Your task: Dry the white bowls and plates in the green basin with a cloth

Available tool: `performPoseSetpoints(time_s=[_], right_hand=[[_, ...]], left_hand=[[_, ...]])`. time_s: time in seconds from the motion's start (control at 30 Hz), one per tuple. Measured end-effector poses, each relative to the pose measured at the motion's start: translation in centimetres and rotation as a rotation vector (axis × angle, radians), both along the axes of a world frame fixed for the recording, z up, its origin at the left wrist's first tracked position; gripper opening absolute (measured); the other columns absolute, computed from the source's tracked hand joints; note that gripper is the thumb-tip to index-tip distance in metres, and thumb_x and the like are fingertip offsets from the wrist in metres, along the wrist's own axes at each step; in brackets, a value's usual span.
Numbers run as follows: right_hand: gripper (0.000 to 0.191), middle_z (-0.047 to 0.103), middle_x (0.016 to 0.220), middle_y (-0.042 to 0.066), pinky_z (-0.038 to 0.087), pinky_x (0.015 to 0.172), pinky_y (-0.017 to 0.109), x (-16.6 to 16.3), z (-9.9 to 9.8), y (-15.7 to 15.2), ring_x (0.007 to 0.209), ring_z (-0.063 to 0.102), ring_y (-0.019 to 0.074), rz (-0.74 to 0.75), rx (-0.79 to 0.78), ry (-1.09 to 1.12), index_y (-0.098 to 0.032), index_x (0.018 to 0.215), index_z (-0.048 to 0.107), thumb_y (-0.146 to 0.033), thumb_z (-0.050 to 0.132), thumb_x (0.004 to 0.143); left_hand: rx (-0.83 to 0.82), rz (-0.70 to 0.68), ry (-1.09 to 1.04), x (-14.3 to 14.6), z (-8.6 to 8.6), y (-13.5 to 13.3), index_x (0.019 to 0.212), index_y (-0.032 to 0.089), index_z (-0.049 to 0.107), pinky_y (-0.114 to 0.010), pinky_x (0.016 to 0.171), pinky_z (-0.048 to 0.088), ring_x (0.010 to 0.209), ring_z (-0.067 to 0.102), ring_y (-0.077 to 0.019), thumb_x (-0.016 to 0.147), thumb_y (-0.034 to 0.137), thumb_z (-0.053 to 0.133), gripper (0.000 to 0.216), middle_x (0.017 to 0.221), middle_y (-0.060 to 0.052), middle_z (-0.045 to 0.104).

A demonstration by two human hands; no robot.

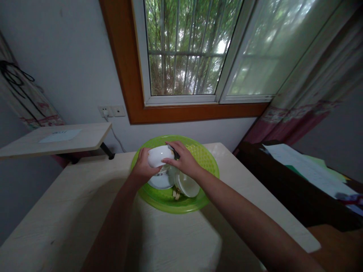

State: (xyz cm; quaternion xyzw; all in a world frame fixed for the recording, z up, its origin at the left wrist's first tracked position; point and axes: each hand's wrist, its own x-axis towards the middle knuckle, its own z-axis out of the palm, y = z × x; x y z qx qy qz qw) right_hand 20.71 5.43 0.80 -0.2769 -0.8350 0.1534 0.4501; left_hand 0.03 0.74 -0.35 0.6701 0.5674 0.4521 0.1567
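Note:
A white bowl (pixel 159 156) is held between both hands above a round green basket (pixel 167 207). My left hand (pixel 141 168) grips its left side, fingers behind and thumb underneath. On the other side my right hand (pixel 183 158) is closed on the bowl, thumb in front; a dark patch beside its fingers is too small to make out. Below, inside the basket, lie a white plate (pixel 160 183) and a tilted pale bowl or cup (pixel 188 185). Light wooden pieces (pixel 176 194) stick out near the basket's front; their kind is unclear. My hands hide part of the dishes.
The basket stands on a pale wooden table (pixel 176 238) against the wall. At left is a raised shelf (pixel 59 138) with a sheet of paper on it. Papers (pixel 306 170) lie on dark furniture at right. A white cord (pixel 115 136) hangs from the wall socket.

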Motion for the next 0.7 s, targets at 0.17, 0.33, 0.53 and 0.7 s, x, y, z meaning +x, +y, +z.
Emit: performPoseSetpoints(time_s=[0.17,0.33,0.53,0.7], right_hand=[[0.059,0.061,0.139,0.014,0.044,0.113,0.048,0.0,0.3,-0.1,0.13,0.056,0.027,-0.004,0.061,0.039,-0.027,0.144,0.055,-0.04,0.074,0.089],[0.043,0.06,0.145,0.008,0.044,0.115,0.046,-0.1,0.8,-0.4,0.134,0.056,0.0215,-0.042,0.131,0.06,-0.033,0.143,0.056,-0.027,0.057,0.101],[0.048,0.055,0.15,0.006,0.042,0.118,0.046,-0.6,0.9,-1.2,0.143,0.047,0.0191,0.123,0.287,-0.035,-0.031,0.147,0.051,-0.016,0.049,0.102],[0.041,0.059,0.146,0.006,0.043,0.118,0.048,-1.3,1.3,-2.0,0.145,0.044,0.0221,0.191,0.399,-0.175,-0.026,0.141,0.057,-0.018,0.052,0.101]], left_hand=[[-0.048,0.042,0.016,0.2,0.5,-0.3,0.103,0.022,0.043,-0.04,0.088,0.049,0.102,0.058,-0.0267,0.061,0.033,0.08,0.056,0.101,-0.005,0.055],[-0.08,0.064,0.002,0.3,0.9,-0.5,0.098,0.023,0.041,-0.036,0.079,0.05,0.093,0.06,-0.0239,0.061,0.037,0.082,0.056,0.096,-0.003,0.057],[-0.015,0.082,0.04,0.4,0.1,0.2,0.094,0.023,0.045,-0.037,0.08,0.052,0.091,0.063,-0.0245,0.059,0.035,0.083,0.053,0.091,-0.002,0.059],[0.179,-0.017,0.015,0.4,-0.7,0.9,0.108,0.021,0.052,-0.039,0.092,0.052,0.103,0.065,-0.0259,0.063,0.023,0.076,0.052,0.107,-0.007,0.065]])
